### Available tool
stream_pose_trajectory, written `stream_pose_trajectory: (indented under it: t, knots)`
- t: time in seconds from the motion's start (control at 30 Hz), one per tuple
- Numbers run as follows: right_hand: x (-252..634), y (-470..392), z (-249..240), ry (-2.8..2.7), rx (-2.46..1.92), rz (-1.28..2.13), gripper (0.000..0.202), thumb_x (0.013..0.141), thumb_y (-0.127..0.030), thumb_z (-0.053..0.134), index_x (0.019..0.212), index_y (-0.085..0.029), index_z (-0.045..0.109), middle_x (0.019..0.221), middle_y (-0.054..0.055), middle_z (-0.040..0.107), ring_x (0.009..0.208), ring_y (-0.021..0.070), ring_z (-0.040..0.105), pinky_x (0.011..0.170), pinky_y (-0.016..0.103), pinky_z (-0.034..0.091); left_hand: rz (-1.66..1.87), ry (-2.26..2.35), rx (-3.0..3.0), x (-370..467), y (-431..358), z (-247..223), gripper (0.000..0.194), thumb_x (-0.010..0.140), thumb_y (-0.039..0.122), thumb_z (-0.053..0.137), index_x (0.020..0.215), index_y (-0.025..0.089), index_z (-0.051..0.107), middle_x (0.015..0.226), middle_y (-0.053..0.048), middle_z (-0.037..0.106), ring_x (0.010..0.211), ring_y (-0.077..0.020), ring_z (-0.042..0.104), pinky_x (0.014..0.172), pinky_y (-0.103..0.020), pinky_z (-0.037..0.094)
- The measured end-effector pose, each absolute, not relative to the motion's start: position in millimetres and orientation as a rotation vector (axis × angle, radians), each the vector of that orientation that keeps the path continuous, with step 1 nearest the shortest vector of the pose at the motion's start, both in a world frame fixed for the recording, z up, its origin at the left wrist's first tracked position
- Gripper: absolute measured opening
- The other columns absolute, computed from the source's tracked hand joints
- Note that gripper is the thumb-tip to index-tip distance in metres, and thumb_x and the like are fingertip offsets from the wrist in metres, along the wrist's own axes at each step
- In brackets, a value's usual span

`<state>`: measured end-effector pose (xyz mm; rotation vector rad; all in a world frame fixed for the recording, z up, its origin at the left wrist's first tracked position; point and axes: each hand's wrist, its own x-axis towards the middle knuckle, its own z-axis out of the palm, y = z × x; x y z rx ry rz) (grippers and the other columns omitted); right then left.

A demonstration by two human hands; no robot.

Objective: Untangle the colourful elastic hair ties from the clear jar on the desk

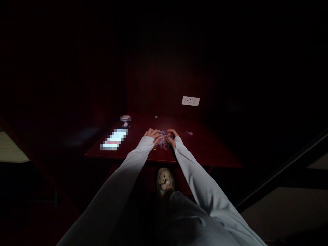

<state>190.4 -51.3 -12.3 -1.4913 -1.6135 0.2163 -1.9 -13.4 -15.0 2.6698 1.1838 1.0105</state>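
Note:
On the dark red table, a small heap of thin purple and pale pieces (162, 143) lies between my two hands; their exact kind is too small and dim to tell. My left hand (153, 134) reaches the heap's left side, its fingers bent and drawn together at its edge. From the other side my right hand (172, 136) curls thumb and forefinger towards the same pieces. Whatever sits at the fingertips is hidden or too small to name. A yellowish loop (154, 148) shows just below my left hand. Farther right lies another small purple cluster (190, 133).
A round clear jar (125, 122) stands at the table's back left, behind a bright blurred-out rectangle (114, 139). A tiny green ring (156, 117) lies near the back wall, which carries a white power socket (190, 100). Below the front edge is a beige clog (165, 181).

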Motion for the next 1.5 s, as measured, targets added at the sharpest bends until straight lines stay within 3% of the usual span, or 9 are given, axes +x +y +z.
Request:
stream_pose_trajectory:
  t: [0.07, 0.23, 0.67, 0.93, 1.13, 1.33, 1.5]
  knots:
    - [192.1, -51.6, -11.8, -1.563, -1.469, 0.248, 0.03, 0.089, -0.035, 0.06, 0.114, -0.026, 0.075, 0.095, 0.003, 0.074, 0.09, 0.0215, 0.062, 0.089, 0.033, 0.049, 1.003, 1.186, 2.658, -1.6, -13.9, -14.7, 0.022, 0.101, 0.027, 0.059, 0.107, 0.029, 0.079, 0.136, -0.004, 0.071, 0.117, -0.0282, 0.051, 0.099, -0.044, 0.045]
    - [191.5, -55.8, -9.2, -1.661, -1.46, 0.258, 0.022, 0.093, -0.033, 0.059, 0.096, -0.025, 0.079, 0.103, 0.005, 0.075, 0.099, 0.0226, 0.063, 0.101, 0.038, 0.045, 1.015, 1.146, 2.655, -3.7, -16.7, -12.4, 0.022, 0.102, 0.028, 0.058, 0.109, 0.029, 0.078, 0.135, -0.003, 0.071, 0.118, -0.0274, 0.051, 0.099, -0.042, 0.046]
    - [195.4, -47.4, -16.3, -1.712, -1.433, 0.261, 0.039, 0.094, -0.059, 0.066, 0.079, -0.025, 0.078, 0.096, 0.005, 0.074, 0.097, 0.023, 0.064, 0.103, 0.043, 0.042, 1.08, 1.062, 2.722, -8.8, -20.6, -10.5, 0.026, 0.106, 0.03, 0.054, 0.112, 0.028, 0.079, 0.136, -0.003, 0.072, 0.115, -0.0253, 0.055, 0.095, -0.04, 0.049]
    - [197.4, -48.1, -19.2, -1.695, -1.384, 0.256, 0.037, 0.092, -0.059, 0.068, 0.08, -0.026, 0.079, 0.093, 0.006, 0.074, 0.095, 0.0236, 0.064, 0.097, 0.041, 0.047, 1.108, 1.059, 2.726, -8.2, -17.3, -14.5, 0.025, 0.105, 0.03, 0.055, 0.115, 0.027, 0.078, 0.135, -0.003, 0.073, 0.114, -0.0255, 0.055, 0.095, -0.04, 0.048]
    - [194.7, -48.9, -16.7, -1.688, -1.404, 0.24, 0.037, 0.092, -0.059, 0.069, 0.078, -0.026, 0.079, 0.093, 0.005, 0.074, 0.093, 0.0228, 0.065, 0.091, 0.037, 0.049, 1.103, 1.176, 2.669, -0.6, -12.0, -19.3, 0.017, 0.1, 0.025, 0.063, 0.102, 0.027, 0.08, 0.132, -0.002, 0.074, 0.113, -0.0258, 0.056, 0.094, -0.04, 0.048]
    - [201.2, -56.6, -7.1, -1.436, -1.653, 0.024, 0.044, 0.101, -0.06, 0.055, 0.093, -0.028, 0.084, 0.102, 0.005, 0.077, 0.103, 0.0247, 0.059, 0.099, 0.042, 0.034, 1.127, 1.156, 2.625, -5.5, -14.8, -14.8, 0.019, 0.101, 0.028, 0.059, 0.103, 0.026, 0.077, 0.129, -0.004, 0.075, 0.112, -0.026, 0.057, 0.094, -0.04, 0.049]
    - [254.4, -58.2, 5.9, -1.052, -1.951, -0.189, 0.053, 0.107, -0.057, 0.041, 0.106, -0.028, 0.084, 0.114, 0.009, 0.075, 0.111, 0.0292, 0.049, 0.098, 0.044, 0.025, 1.167, 1.205, 2.54, -9.0, -17.7, -12.1, 0.018, 0.099, 0.029, 0.059, 0.103, 0.025, 0.076, 0.128, -0.005, 0.075, 0.112, -0.0275, 0.058, 0.099, -0.043, 0.048]
